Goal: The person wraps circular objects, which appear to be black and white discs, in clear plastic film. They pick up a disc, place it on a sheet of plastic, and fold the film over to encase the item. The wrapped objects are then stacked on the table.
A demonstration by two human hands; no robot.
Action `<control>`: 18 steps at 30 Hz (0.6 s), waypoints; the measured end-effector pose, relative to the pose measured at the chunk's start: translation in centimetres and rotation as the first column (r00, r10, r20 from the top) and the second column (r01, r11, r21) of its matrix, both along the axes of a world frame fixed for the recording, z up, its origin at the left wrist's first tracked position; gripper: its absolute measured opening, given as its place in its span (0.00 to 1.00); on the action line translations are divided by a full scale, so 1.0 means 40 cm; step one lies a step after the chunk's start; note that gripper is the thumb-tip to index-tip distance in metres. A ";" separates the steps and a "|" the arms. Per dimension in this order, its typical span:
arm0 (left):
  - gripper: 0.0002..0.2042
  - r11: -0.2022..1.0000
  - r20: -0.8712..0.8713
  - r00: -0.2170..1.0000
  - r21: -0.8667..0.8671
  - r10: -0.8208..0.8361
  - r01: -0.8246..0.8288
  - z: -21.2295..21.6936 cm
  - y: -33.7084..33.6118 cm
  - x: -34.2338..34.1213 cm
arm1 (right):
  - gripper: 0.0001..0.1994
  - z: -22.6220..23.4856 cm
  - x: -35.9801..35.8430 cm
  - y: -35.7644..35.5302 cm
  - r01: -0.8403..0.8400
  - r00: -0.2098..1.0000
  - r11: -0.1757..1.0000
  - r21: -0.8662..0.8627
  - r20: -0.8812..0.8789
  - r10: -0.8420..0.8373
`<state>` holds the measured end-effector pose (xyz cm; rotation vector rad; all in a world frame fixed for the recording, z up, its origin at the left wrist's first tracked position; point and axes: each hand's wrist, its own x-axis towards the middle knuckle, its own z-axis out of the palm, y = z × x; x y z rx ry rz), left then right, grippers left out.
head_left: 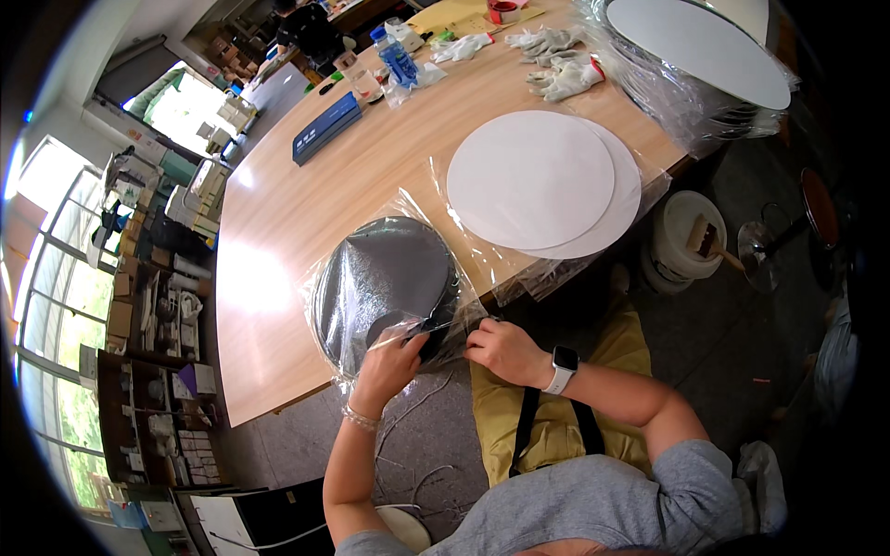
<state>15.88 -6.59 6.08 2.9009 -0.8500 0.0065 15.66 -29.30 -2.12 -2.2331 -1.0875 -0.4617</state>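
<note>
A dark, glossy round disc [387, 264] lies at the table's near edge inside a clear plastic bag [320, 301]. My left hand [389, 368] is closed on the near side of this bag, its fingertips partly hidden by the plastic and glare. By the bag's near right corner, my right hand [507, 352] pinches the film between thumb and fingers. To the right lie two overlapping white round discs [528, 176], with more clear plastic film under them.
A large white disc [695, 46] tops a plastic-wrapped stack at the far right. Work gloves [565, 79], a blue bottle [394, 57] and a dark blue box [326, 128] sit farther back. Beside the table stands a white bucket [681, 246] with a brush [709, 239]. Another person [311, 32] is far off.
</note>
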 end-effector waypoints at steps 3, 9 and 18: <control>0.15 0.999 -0.013 1.000 -0.045 0.012 -0.013 0.017 -0.013 -0.004 | 0.07 0.005 -0.002 -0.002 -0.002 1.000 1.000 0.015 -0.004 0.002; 0.17 0.989 -0.098 0.993 -0.129 0.062 -0.075 -0.005 0.018 0.009 | 0.06 0.002 -0.002 -0.002 -0.004 1.000 1.000 -0.009 -0.003 0.004; 0.16 0.992 -0.081 0.995 -0.106 0.056 -0.065 0.008 0.014 0.003 | 0.06 0.003 -0.001 -0.002 0.000 1.000 1.000 0.021 0.012 0.000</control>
